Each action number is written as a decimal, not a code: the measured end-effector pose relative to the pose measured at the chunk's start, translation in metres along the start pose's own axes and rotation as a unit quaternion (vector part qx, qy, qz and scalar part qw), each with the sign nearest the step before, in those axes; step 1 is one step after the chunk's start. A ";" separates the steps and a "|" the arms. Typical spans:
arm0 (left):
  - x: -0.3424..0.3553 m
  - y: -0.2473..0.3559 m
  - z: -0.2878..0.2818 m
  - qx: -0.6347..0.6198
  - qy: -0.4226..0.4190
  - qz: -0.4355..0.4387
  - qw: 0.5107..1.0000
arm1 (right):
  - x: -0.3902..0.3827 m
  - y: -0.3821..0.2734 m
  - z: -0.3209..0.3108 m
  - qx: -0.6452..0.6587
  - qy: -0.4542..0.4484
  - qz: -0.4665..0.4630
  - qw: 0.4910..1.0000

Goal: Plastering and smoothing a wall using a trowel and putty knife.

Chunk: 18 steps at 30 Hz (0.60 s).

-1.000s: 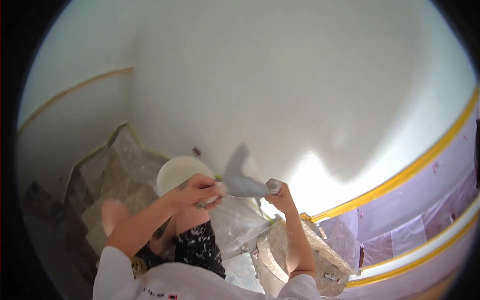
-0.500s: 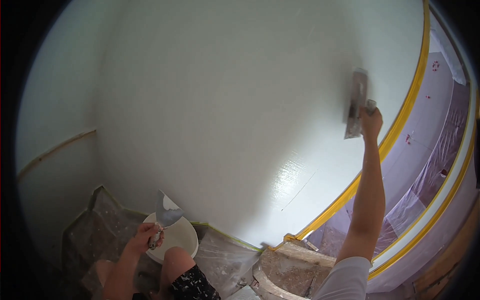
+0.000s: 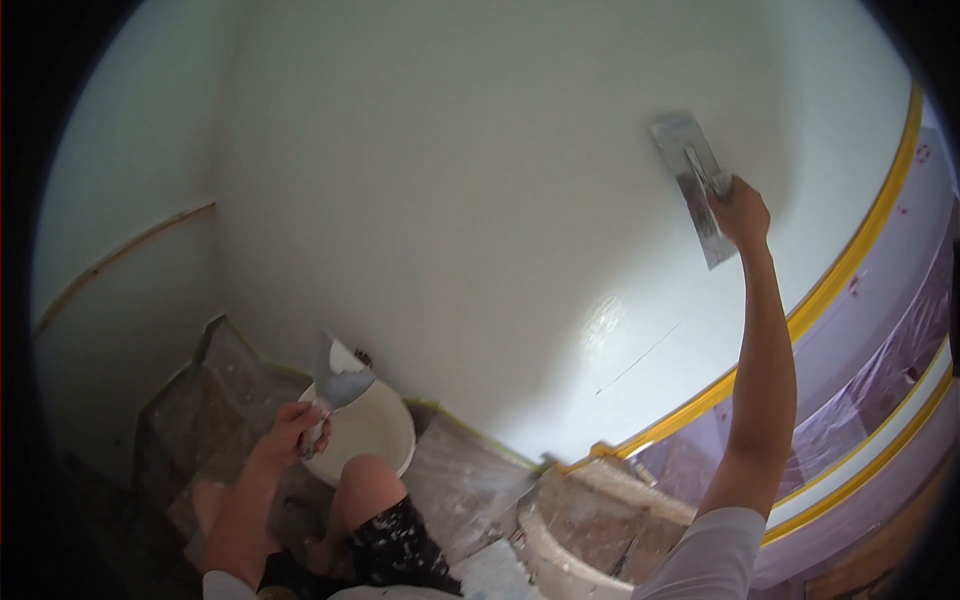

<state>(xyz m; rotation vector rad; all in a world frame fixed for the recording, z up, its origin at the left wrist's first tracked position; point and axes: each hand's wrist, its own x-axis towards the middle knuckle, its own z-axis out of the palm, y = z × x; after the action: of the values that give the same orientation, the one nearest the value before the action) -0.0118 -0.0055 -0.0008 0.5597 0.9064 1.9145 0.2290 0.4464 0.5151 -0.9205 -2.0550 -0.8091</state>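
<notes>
My right hand point(image 3: 742, 212) is closed around the handle of a plastering trowel point(image 3: 676, 140). The long metal blade lies at or close to the white wall point(image 3: 450, 200), its upper end leaning left; whether it touches cannot be told. Low on the left, my left hand point(image 3: 290, 435) grips a broad filling knife point(image 3: 345, 388) by its handle. Whitish material sits on the knife's flared grey blade, which is held over a white bucket point(image 3: 408, 445). The bucket stands between my knee and the wall.
Yellow tape point(image 3: 850, 260) edges the wall on the right, beside a recess hung with clear plastic sheeting point(image 3: 860, 390). More sheeting point(image 3: 470, 490) covers the floor along the wall's foot. A curved, dusty ledge point(image 3: 560, 540) lies below the tape. A thin line point(image 3: 640, 357) marks the wall.
The trowel has moved left across the wall and turned, its upper end now tipping left. My left hand still holds the knife over the bucket. The whole view has shifted slightly.
</notes>
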 end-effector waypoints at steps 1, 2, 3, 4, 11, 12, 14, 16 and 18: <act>0.000 0.000 0.001 -0.004 -0.005 0.008 1.000 | -0.013 -0.020 0.007 -0.014 -0.024 -0.020 0.999; 0.000 0.000 0.001 0.001 0.003 -0.002 1.000 | -0.024 -0.038 0.015 -0.022 -0.037 -0.050 0.998; 0.000 0.000 0.002 -0.009 -0.006 0.001 1.000 | -0.040 -0.054 0.025 -0.025 -0.036 -0.078 0.996; 0.000 0.000 0.002 -0.020 -0.015 0.003 1.000 | -0.057 -0.068 0.036 -0.015 -0.062 -0.084 0.994; -0.004 0.004 0.005 -0.010 0.007 0.004 1.000 | -0.189 -0.130 0.146 0.053 -0.165 -0.141 0.975; -0.005 0.005 0.006 -0.006 0.011 0.011 1.000 | -0.210 -0.135 0.163 0.063 -0.169 -0.154 0.971; -0.008 0.007 0.007 -0.004 0.023 0.011 1.000 | -0.256 -0.145 0.196 0.065 -0.177 -0.177 0.966; -0.011 0.009 0.008 0.006 0.019 0.021 1.000 | -0.299 -0.157 0.228 0.054 -0.191 -0.195 0.960; -0.012 0.011 0.008 0.015 0.022 0.014 1.000 | -0.340 -0.168 0.254 0.060 -0.221 -0.193 0.954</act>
<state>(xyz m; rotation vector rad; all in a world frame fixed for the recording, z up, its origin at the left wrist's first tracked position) -0.0064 -0.0167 0.0131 0.5531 0.9615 1.9484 0.1651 0.4329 0.0631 -0.6824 -2.7022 -0.7067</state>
